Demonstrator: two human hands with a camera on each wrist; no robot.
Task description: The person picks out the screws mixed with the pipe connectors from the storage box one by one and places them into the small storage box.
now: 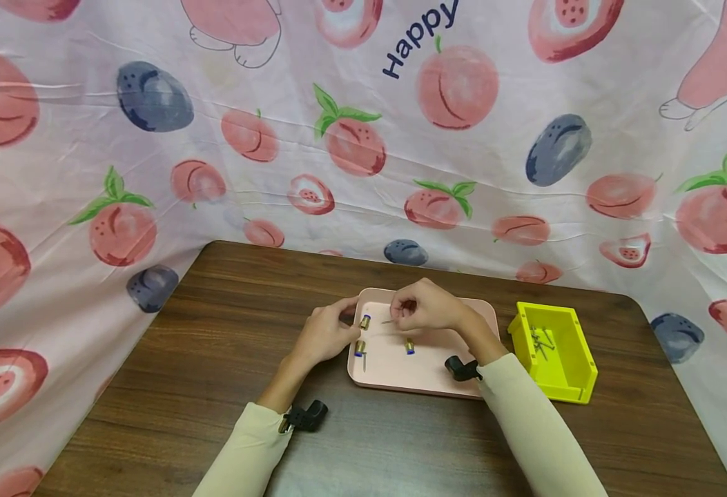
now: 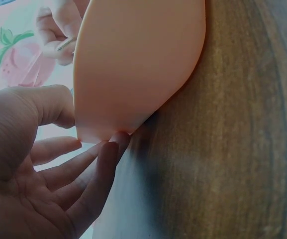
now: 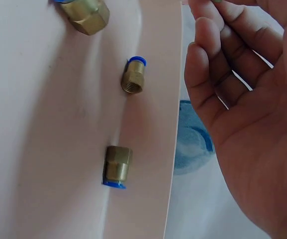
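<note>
Cream sleeves (image 1: 525,421) are filling the near edge of the head view, each with a small black camera at the wrist, resting over the dark wooden table (image 1: 201,386). Behind it a fruit-printed cloth (image 1: 152,138) is hanging as a backdrop. On the table a pink tray (image 1: 400,376) is sitting just beside a yellow bin (image 1: 556,373) that is holding thin metal pins. Three brass fittings with blue ends are lying on the tray; one fitting (image 1: 365,322) is lying right by the left hand (image 1: 326,335).

That left hand is bracing the tray's left edge, with straight fingers (image 2: 98,164) touching the underside of the rim and closing on nothing. The right hand (image 1: 428,307) is hovering over the tray with thumb and fingertips pinching a thin pin (image 1: 389,322) that is pointing toward the nearest fitting.

Judging from this, the step in hand is bringing the pin to a fitting; the next move is calling for fine aim at the small opening while the tray is being held steady.

The left wrist view is showing the tray's underside and the ridged pin (image 2: 66,46) in the far fingers, which the head view is not resolving. The right wrist view is showing the fittings' (image 3: 133,75) hexagonal bodies, but the pinch itself is running out of frame.
</note>
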